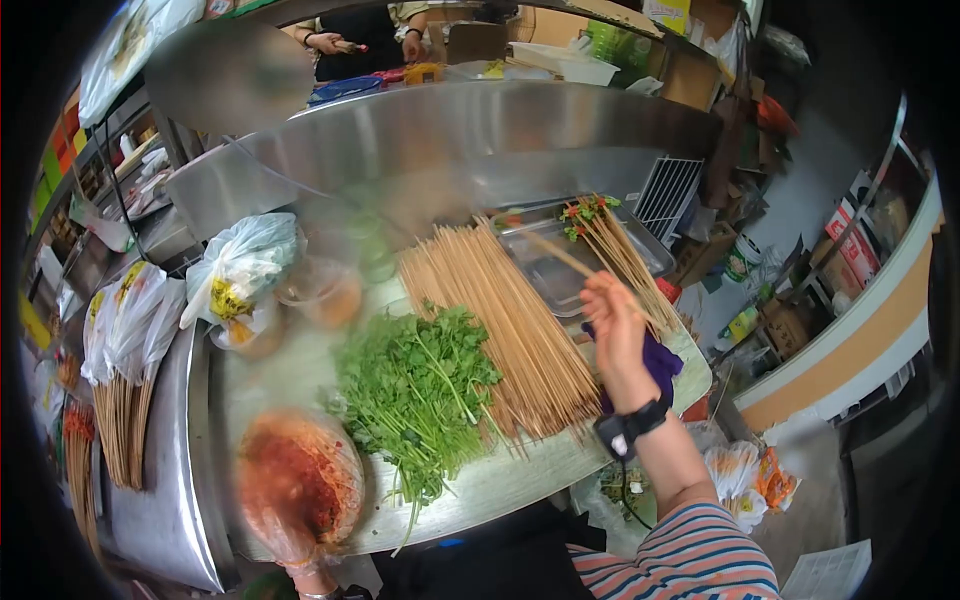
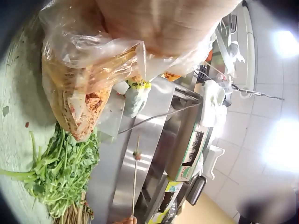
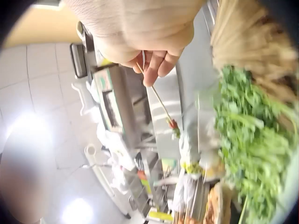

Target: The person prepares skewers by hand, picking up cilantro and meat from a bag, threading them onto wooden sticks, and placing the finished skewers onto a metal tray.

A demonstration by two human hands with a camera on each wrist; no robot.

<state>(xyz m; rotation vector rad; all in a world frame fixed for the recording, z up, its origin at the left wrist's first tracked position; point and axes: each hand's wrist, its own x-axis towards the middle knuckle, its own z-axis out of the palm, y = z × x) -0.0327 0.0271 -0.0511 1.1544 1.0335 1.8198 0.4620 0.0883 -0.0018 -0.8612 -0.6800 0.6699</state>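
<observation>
My right hand (image 1: 615,318) pinches a thin wooden skewer (image 3: 160,101) above the bundle of skewers. A small piece of red and green food (image 3: 173,127) sits near the skewer's far end. At the lower left, my left hand (image 1: 292,535), wrapped in clear plastic, is at a round container of red shredded food (image 1: 325,465). Stained plastic (image 2: 77,88) and the food hide its fingers in the left wrist view, so I cannot tell whether they hold anything. Leafy green herbs (image 1: 420,370) lie between the hands, beside the bundle of bare skewers (image 1: 500,330).
Behind the skewers lies a metal tray (image 1: 545,270) with filled skewers (image 1: 615,240) across its right side. A purple cloth (image 1: 660,365) is under my right forearm. Plastic bags (image 1: 245,260) stand at the back left. Across the metal partition (image 1: 420,125) another person's hands (image 1: 325,43) show.
</observation>
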